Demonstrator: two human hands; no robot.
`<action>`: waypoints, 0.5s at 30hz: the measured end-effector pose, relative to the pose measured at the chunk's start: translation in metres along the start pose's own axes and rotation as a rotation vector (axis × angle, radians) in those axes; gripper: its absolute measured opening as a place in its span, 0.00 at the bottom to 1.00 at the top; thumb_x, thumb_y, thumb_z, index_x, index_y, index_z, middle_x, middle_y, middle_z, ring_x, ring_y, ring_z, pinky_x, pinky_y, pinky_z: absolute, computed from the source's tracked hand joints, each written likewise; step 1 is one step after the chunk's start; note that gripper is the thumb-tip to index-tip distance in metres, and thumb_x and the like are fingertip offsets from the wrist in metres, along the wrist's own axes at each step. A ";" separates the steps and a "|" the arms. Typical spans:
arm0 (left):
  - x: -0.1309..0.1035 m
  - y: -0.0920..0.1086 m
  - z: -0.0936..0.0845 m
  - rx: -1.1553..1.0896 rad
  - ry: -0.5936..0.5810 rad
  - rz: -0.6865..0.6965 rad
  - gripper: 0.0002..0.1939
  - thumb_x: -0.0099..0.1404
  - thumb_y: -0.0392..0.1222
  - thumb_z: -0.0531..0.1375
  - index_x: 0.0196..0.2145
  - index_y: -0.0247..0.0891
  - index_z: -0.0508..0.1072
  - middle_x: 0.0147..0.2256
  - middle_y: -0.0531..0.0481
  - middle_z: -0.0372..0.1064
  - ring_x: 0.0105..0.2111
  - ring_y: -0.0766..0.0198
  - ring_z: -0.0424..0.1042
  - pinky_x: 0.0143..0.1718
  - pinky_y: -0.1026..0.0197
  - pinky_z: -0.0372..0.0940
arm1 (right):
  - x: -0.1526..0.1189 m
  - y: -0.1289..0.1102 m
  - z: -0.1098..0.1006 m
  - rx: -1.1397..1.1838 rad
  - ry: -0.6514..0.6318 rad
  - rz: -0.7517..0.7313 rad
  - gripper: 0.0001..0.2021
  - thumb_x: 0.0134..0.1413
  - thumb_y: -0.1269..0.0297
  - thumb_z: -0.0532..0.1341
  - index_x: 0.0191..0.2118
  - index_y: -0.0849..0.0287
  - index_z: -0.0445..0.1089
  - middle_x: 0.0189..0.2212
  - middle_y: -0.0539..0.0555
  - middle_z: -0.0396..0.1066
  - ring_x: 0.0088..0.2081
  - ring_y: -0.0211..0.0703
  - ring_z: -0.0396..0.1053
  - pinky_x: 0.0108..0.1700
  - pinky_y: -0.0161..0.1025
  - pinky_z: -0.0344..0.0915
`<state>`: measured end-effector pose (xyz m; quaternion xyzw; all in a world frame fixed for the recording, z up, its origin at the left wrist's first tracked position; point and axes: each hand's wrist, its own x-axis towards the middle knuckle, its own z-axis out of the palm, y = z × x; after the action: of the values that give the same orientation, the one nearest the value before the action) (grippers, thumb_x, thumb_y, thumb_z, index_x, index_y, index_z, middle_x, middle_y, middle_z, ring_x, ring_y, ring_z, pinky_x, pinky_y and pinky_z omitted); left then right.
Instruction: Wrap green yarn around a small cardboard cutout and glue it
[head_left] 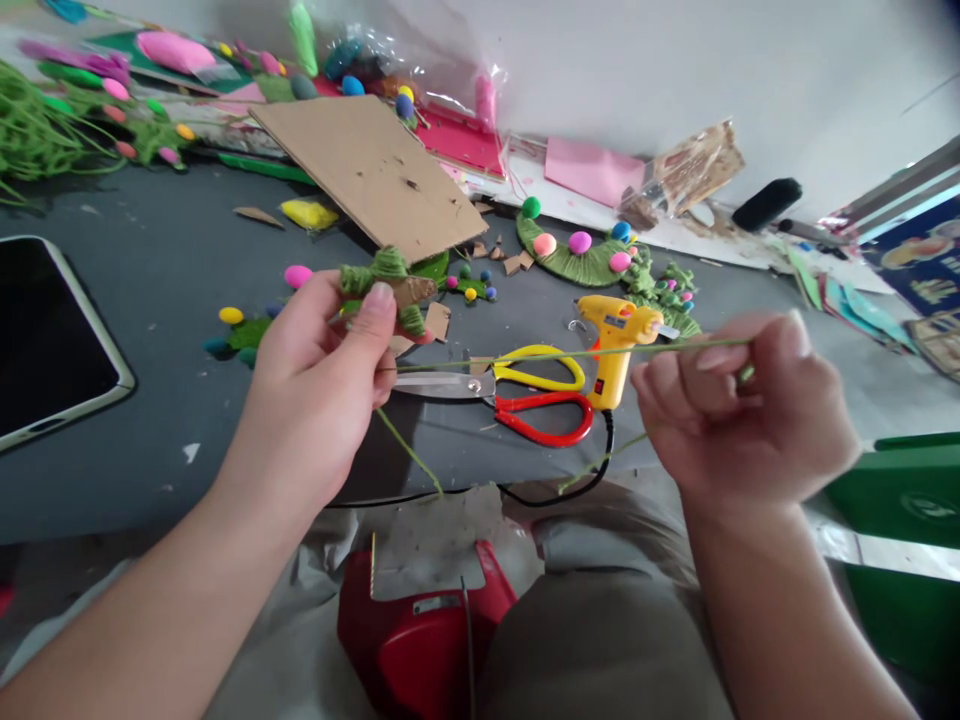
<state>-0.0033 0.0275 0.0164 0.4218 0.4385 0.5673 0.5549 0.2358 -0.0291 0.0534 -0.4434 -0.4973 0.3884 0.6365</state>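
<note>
My left hand point(322, 360) is closed on a small cardboard shape point(411, 292) partly wrapped in green yarn, the thumb pressing on its front. From there a strand of green yarn point(517, 358) runs taut across to my right hand point(750, 410), whose fingers are curled tightly around its end. A loose yarn tail hangs below the left hand. Beneath the strand lie scissors point(480, 385) with one yellow and one red handle, their blade tips hidden behind my left hand. Just left of my right hand is a yellow glue gun point(615, 340) with a black cord.
A cardboard sheet point(375, 170) lies behind my left hand. Yarn-wrapped pieces with coloured balls, such as a green crescent point(577, 262), are at the back. A phone point(56, 340) rests at left, near green yarn point(37, 130). Green bins point(900, 490) stand at right, a red stool point(420, 640) below.
</note>
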 end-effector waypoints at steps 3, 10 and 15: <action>-0.003 -0.004 0.000 0.105 0.000 0.021 0.08 0.68 0.48 0.66 0.36 0.43 0.74 0.32 0.54 0.76 0.18 0.73 0.64 0.16 0.67 0.58 | -0.003 0.002 0.000 -0.127 -0.064 0.016 0.11 0.60 0.53 0.67 0.29 0.51 0.77 0.14 0.43 0.50 0.16 0.32 0.41 0.21 0.38 0.44; -0.017 0.001 0.009 0.361 -0.019 0.184 0.11 0.72 0.51 0.61 0.42 0.42 0.77 0.39 0.51 0.79 0.38 0.63 0.78 0.44 0.62 0.75 | -0.011 -0.005 0.017 -0.435 -0.755 0.174 0.08 0.61 0.62 0.67 0.32 0.59 0.78 0.21 0.48 0.70 0.20 0.31 0.56 0.22 0.33 0.54; -0.020 0.004 0.017 0.319 -0.065 0.149 0.13 0.72 0.53 0.61 0.44 0.43 0.76 0.43 0.50 0.79 0.40 0.59 0.80 0.43 0.60 0.75 | -0.018 0.003 0.020 -0.154 -1.156 0.216 0.12 0.63 0.59 0.66 0.34 0.62 0.77 0.23 0.52 0.73 0.21 0.31 0.61 0.23 0.31 0.59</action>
<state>0.0132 0.0075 0.0247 0.5542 0.4723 0.5160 0.4513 0.2120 -0.0417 0.0476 -0.2530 -0.7423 0.5923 0.1850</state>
